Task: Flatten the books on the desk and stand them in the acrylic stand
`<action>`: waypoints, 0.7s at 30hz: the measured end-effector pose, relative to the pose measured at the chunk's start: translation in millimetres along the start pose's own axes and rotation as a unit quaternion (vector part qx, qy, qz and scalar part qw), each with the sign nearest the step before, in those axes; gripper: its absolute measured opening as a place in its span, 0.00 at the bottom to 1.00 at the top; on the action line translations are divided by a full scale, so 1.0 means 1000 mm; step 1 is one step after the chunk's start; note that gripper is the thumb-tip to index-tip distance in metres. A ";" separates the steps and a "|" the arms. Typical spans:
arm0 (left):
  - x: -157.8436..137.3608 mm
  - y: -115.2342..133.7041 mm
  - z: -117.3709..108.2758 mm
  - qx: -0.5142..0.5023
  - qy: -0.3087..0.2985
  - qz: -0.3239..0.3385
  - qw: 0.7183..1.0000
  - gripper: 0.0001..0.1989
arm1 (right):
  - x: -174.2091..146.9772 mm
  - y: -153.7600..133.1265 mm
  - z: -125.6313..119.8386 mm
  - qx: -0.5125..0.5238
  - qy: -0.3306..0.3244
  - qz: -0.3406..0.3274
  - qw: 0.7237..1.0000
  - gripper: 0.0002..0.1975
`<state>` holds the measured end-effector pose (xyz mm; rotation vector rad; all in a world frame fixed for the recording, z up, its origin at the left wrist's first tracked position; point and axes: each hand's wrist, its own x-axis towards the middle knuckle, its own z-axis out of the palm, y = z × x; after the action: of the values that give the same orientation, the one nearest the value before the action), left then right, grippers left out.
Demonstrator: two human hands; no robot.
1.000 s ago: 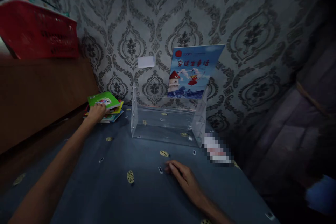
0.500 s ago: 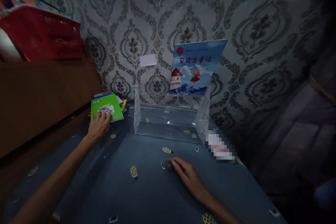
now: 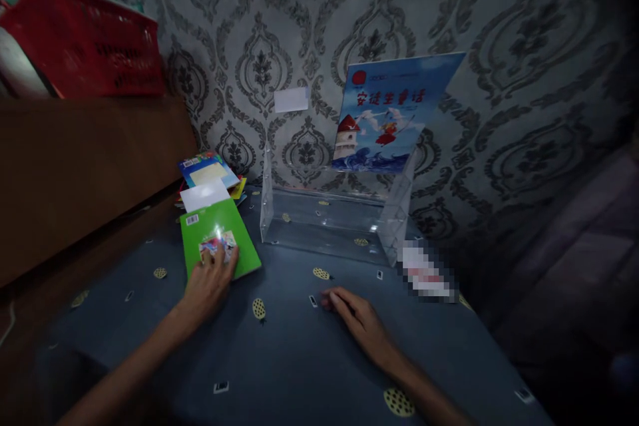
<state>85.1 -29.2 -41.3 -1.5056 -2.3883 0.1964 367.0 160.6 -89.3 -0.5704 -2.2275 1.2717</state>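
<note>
My left hand lies on a green book, its fingers spread over the small picture on the cover. The book rests back cover up, with a barcode near its far corner. A white sheet sticks out from beyond its far edge. Behind that is a pile topped by a blue book, with several colourful edges below. My right hand rests on the tablecloth with fingers loosely curled and nothing visible in them. Beyond it stands a clear plastic rack. A blue picture book stands upright at its back right.
A dark blue patterned cloth covers the table. At the left, a red basket sits on a brown wooden piece of furniture. Right of the rack lies a blurred-out white item. Patterned wallpaper rises close behind, bearing a white label.
My left hand has drawn the green book off the pile toward me and slightly right, uncovering the blue book and white sheet. My right hand has stayed in place. The view has shifted slightly.
</note>
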 end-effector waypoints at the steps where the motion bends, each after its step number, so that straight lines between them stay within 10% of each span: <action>1: -0.007 0.006 -0.006 -0.031 -0.037 0.022 0.999 0.32 | 0.000 0.000 0.000 0.002 -0.001 0.000 1.000 0.30; 6: -0.008 0.012 -0.020 -0.187 -0.122 0.059 0.973 0.20 | -0.001 -0.001 0.000 0.005 -0.005 0.000 1.000 0.31; 15: 0.065 -0.077 0.029 -0.317 0.114 -0.275 0.901 0.20 | -0.001 -0.001 0.000 -0.011 -0.005 -0.004 1.000 0.29; 21: 0.086 -0.111 0.043 -0.486 0.167 -0.281 0.810 0.18 | -0.001 -0.001 -0.001 -0.005 -0.005 -0.005 1.000 0.28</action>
<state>-58.7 1.4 -34.7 -0.8605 -2.5630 -1.4850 367.9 160.4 -88.7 -0.5569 -2.2433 1.2622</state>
